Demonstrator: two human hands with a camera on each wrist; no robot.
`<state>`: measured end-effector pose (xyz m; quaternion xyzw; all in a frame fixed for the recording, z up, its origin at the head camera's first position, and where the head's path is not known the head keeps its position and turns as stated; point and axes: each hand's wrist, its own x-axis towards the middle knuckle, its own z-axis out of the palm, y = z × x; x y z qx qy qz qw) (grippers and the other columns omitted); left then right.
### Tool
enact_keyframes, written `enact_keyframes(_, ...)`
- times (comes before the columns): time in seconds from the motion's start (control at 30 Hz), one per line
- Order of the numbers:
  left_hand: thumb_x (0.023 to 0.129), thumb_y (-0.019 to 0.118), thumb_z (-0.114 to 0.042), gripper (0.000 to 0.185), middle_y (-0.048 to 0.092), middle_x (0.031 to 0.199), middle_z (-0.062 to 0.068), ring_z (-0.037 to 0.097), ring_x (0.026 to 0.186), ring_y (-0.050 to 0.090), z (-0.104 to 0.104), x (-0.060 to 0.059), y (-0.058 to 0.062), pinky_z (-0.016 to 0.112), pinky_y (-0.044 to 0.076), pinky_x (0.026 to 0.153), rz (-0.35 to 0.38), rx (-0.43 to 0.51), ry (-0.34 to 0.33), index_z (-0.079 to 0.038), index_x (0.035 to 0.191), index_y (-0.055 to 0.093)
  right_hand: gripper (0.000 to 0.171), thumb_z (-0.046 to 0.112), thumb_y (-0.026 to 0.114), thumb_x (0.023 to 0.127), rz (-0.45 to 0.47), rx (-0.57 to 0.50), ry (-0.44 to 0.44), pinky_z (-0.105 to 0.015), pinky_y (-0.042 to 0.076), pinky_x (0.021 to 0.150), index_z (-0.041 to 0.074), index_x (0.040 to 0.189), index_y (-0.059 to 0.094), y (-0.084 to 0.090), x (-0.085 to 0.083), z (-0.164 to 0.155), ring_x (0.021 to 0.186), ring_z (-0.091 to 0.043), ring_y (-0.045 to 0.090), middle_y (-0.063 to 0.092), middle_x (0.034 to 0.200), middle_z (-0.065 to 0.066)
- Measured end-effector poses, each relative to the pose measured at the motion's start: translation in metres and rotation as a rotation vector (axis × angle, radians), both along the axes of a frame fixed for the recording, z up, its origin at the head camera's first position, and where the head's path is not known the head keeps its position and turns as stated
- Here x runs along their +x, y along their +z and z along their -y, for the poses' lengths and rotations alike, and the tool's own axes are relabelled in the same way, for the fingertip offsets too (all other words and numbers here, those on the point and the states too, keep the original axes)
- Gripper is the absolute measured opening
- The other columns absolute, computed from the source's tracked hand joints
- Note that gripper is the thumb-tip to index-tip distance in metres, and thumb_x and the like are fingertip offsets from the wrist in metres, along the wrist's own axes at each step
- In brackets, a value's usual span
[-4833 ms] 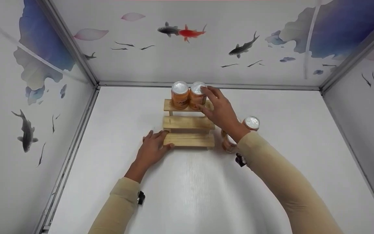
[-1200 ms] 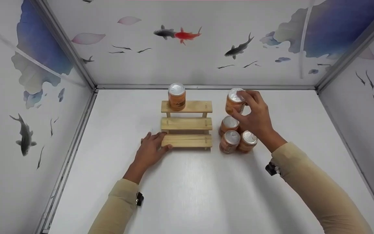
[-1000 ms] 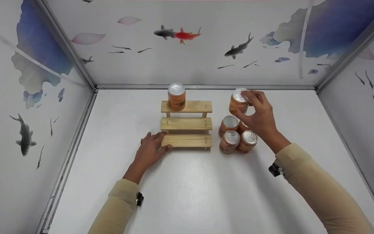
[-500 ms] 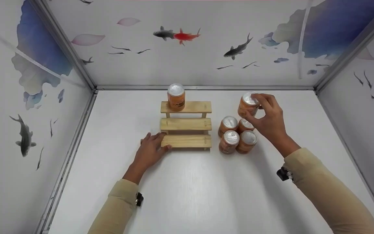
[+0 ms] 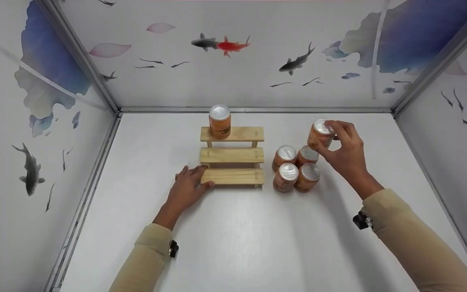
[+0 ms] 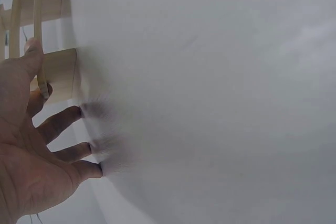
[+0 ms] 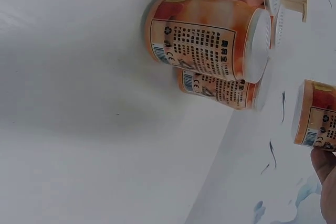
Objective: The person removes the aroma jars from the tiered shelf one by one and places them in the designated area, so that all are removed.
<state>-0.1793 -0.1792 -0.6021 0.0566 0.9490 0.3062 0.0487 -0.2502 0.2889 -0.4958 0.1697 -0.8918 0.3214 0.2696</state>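
Note:
My right hand (image 5: 345, 148) grips an orange can (image 5: 320, 134) by its top, held above the table to the right of a group of several orange cans (image 5: 295, 168). In the right wrist view the held can (image 7: 315, 115) shows at the right edge, with the standing cans (image 7: 210, 38) beside it. One orange can (image 5: 219, 121) stands on the top step of a three-step wooden rack (image 5: 232, 155). My left hand (image 5: 187, 187) lies flat on the table, its fingers touching the rack's lowest step at the left end (image 6: 58, 72).
A white table (image 5: 233, 239) is enclosed by walls (image 5: 237, 73) painted with fish on the left, back and right. Metal rails (image 5: 95, 81) run along the corners.
My right hand took a can off the rack's top step and carried it rightward, past the group of cans. The left hand has stayed in place.

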Motion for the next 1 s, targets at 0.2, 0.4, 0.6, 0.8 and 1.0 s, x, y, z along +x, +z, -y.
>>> enact_keyframes(0.2, 0.107, 0.062, -0.065, 0.081, 0.049, 0.172, 0.017, 0.054, 0.167, 0.025, 0.000, 0.000, 0.000, 0.079, 0.023, 0.131, 0.013, -0.001, 0.005, -0.013, 0.167, 0.050, 0.061, 0.010, 0.095, 0.088, 0.016, -0.006, -0.017, -0.006, 0.045, 0.090, 0.006, 0.142, 0.068, -0.005, 0.000, -0.008, 0.114, -0.037, 0.071, 0.062, 0.137, -0.027)
enact_keyframes(0.4, 0.107, 0.064, -0.062, 0.077, 0.052, 0.170, 0.019, 0.059, 0.164, 0.029, -0.001, 0.002, 0.004, 0.080, 0.026, 0.129, -0.008, -0.015, -0.013, -0.015, 0.166, 0.052, 0.061, 0.008, 0.095, 0.088, 0.000, -0.004, -0.022, -0.013, 0.051, 0.091, 0.003, 0.142, 0.068, -0.009, 0.000, -0.015, 0.114, -0.038, 0.072, 0.062, 0.136, -0.029)
enact_keyframes(0.6, 0.106, 0.065, -0.062, 0.077, 0.051, 0.171, 0.018, 0.059, 0.164, 0.028, -0.001, 0.002, 0.003, 0.080, 0.025, 0.129, -0.004, -0.015, -0.011, -0.016, 0.166, 0.052, 0.062, 0.012, 0.096, 0.087, 0.004, -0.031, -0.027, -0.007, 0.044, 0.090, 0.002, 0.141, 0.069, -0.016, 0.001, -0.021, 0.115, -0.037, 0.070, 0.062, 0.136, -0.029)
enact_keyframes(0.8, 0.106, 0.064, -0.063, 0.077, 0.051, 0.171, 0.018, 0.058, 0.165, 0.029, -0.001, 0.001, 0.002, 0.080, 0.025, 0.129, -0.009, -0.019, -0.011, -0.016, 0.166, 0.052, 0.060, 0.012, 0.096, 0.088, 0.009, -0.033, -0.045, -0.011, 0.047, 0.091, 0.001, 0.141, 0.069, -0.019, 0.001, -0.025, 0.115, -0.037, 0.069, 0.062, 0.136, -0.030)
enact_keyframes(1.0, 0.106, 0.064, -0.063, 0.076, 0.053, 0.170, 0.017, 0.058, 0.164, 0.030, -0.001, 0.001, 0.002, 0.081, 0.026, 0.128, -0.015, -0.022, -0.006, -0.016, 0.165, 0.053, 0.062, 0.012, 0.098, 0.086, 0.026, -0.030, -0.060, -0.025, 0.054, 0.090, 0.001, 0.140, 0.068, -0.022, 0.003, -0.026, 0.116, -0.039, 0.069, 0.062, 0.135, -0.031)
